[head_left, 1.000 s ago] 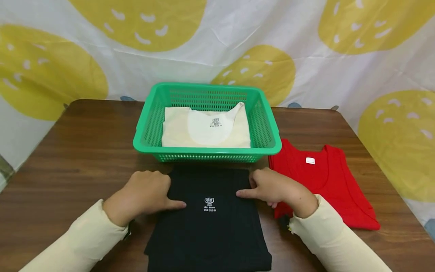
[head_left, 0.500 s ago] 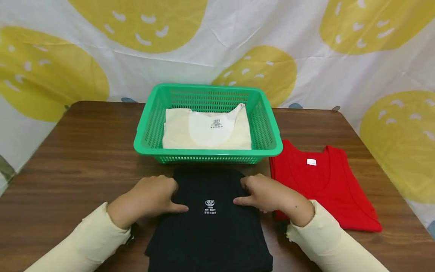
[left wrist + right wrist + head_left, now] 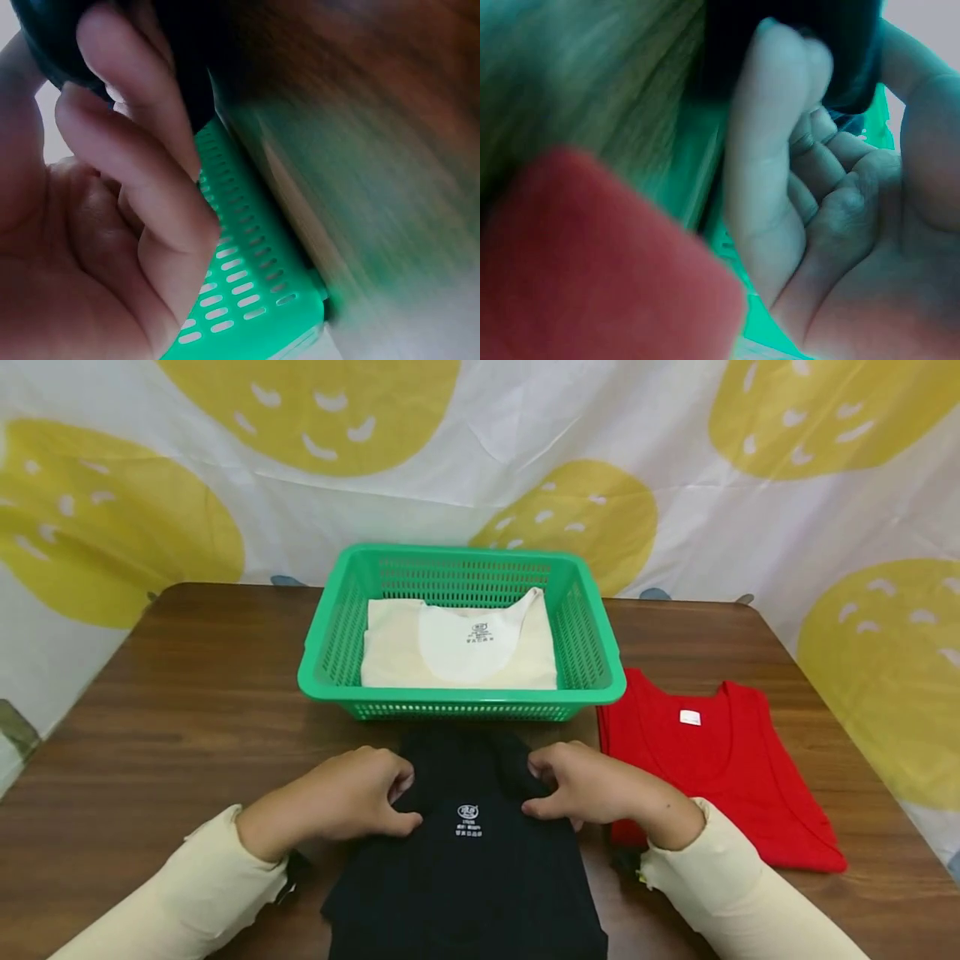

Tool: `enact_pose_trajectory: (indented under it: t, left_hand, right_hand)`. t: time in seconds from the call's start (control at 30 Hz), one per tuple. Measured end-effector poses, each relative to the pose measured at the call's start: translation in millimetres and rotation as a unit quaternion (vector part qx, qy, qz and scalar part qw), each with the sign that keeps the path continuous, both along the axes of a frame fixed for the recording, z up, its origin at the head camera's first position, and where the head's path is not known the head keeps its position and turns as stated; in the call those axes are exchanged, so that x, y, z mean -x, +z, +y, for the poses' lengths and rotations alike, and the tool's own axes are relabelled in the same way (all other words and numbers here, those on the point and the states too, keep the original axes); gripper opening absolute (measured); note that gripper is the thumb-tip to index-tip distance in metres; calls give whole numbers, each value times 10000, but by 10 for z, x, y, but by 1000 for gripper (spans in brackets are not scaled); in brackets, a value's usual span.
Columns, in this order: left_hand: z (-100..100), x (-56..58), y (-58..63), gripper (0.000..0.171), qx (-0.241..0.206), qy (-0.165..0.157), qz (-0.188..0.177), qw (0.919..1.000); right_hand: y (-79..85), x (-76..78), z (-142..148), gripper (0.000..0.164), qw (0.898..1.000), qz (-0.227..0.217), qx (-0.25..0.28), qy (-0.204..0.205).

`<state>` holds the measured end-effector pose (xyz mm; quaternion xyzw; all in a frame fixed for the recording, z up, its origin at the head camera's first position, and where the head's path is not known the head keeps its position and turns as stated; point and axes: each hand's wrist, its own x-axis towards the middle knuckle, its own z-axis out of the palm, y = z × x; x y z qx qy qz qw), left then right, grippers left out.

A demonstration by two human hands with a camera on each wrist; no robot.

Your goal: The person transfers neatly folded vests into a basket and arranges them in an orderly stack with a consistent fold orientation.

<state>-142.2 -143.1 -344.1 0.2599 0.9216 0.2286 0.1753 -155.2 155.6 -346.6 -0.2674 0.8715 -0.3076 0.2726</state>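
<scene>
A black shirt (image 3: 468,885) with a small white print lies folded on the table in front of me, its upper part drawn narrower between the hands. At its left side my left hand (image 3: 341,797) pinches the edge, thumb on top and fingers curled at the cloth. The right hand (image 3: 596,787) grips the opposite edge in the same way. In the left wrist view, dark cloth (image 3: 187,67) hangs at the bent fingers. The right wrist view has the black cloth (image 3: 727,52) at the fingertips, with the palm bare.
Just beyond the shirt stands a green plastic basket (image 3: 461,695) holding a folded cream shirt (image 3: 390,643). To the right, a red tank top (image 3: 750,802) lies flat, close by the right wrist. A patterned cloth (image 3: 420,510) hangs behind the brown wooden table (image 3: 210,693).
The left hand has moved slightly right, and the fingers of both hands have curled in more. The shirt's upper edges have bunched inward, making its top narrower.
</scene>
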Motion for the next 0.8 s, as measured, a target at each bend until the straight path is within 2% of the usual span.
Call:
enact_pose_trajectory:
  t: [0.13, 0.33, 0.43, 0.57, 0.8]
  left_hand:
    - [-14, 37, 2, 27, -487, -218, -227, 9983]
    - [-35, 82, -15, 40, -881, -453, -790, 9919]
    - [-41, 89, -32, 38, -1038, -562, -963, 9883]
    - [-50, 98, -22, 37, -1349, -711, -1111, 9820]
    - [-63, 72, -7, 30, -1625, -879, -1741, 9673]
  right_hand:
    - [20, 10, 37, 22, 9995, -282, 96, 94]
    - [51, 18, 83, 22, 9966, -777, 31, 267]
    - [49, 12, 102, 22, 9941, -1025, -52, 360]
    - [54, 12, 123, 22, 9923, -1145, -57, 465]
    - [52, 15, 130, 15, 9891, -1255, 5, 774]
